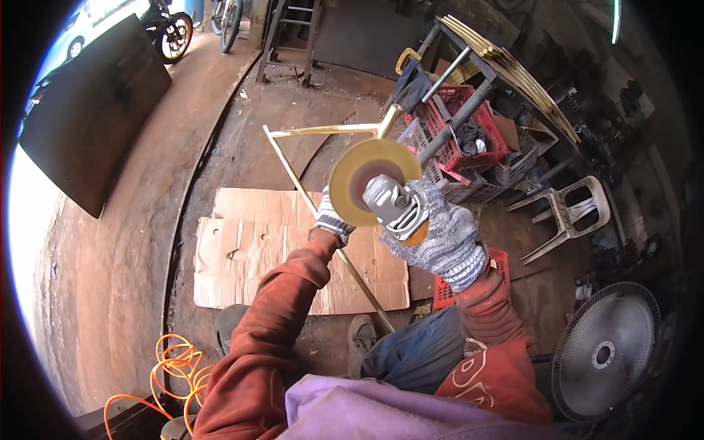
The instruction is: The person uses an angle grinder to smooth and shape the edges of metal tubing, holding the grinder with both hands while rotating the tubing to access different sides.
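My right hand, in a grey-and-white knitted glove, is wrapped round an angle grinder with a silver head. Its wide yellowish disc faces up toward me and looks blurred. My left hand, gloved the same way, closes on a long tube of a gold-coloured metal frame; the disc covers part of its fingers. From that tube's far end another bar runs right to a thicker joint beyond the disc. The tube's near end comes down beside my shoe. Flattened cardboard lies under the frame.
Red and grey plastic crates stand at the right, below a rack bearing gold strips. A plastic chair lies tipped nearby. A fan is at the lower right, an orange coiled hose at the lower left.
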A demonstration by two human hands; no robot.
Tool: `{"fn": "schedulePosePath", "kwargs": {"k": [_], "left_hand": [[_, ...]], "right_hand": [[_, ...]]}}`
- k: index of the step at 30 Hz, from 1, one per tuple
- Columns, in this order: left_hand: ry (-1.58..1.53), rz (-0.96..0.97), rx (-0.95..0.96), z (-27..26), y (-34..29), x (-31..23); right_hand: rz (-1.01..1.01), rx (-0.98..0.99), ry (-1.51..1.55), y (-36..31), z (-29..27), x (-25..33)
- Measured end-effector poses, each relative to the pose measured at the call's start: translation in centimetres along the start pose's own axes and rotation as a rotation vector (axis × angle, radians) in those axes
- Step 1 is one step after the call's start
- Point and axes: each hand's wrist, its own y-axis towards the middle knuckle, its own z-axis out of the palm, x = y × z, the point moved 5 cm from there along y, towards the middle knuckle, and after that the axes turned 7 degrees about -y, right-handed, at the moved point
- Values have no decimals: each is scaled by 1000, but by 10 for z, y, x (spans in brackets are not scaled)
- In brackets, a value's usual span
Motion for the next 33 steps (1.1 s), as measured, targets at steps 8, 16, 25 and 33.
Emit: {"fn": "schedulePosePath", "kwargs": {"k": [8,16,25,33], "left_hand": [[68,18,-31,16,0,-2],[99,136,-195,25,-10,8],[187,-126,203,12,3,0],[66,54,-55,8,-3,-9]], "right_hand": [[-41,-149,-27,13,-18,3],[-17,-33,9,2,2,-3],[29,-168,16,9,-17,-9],[27,-113,66,2,-3,-15]]}}
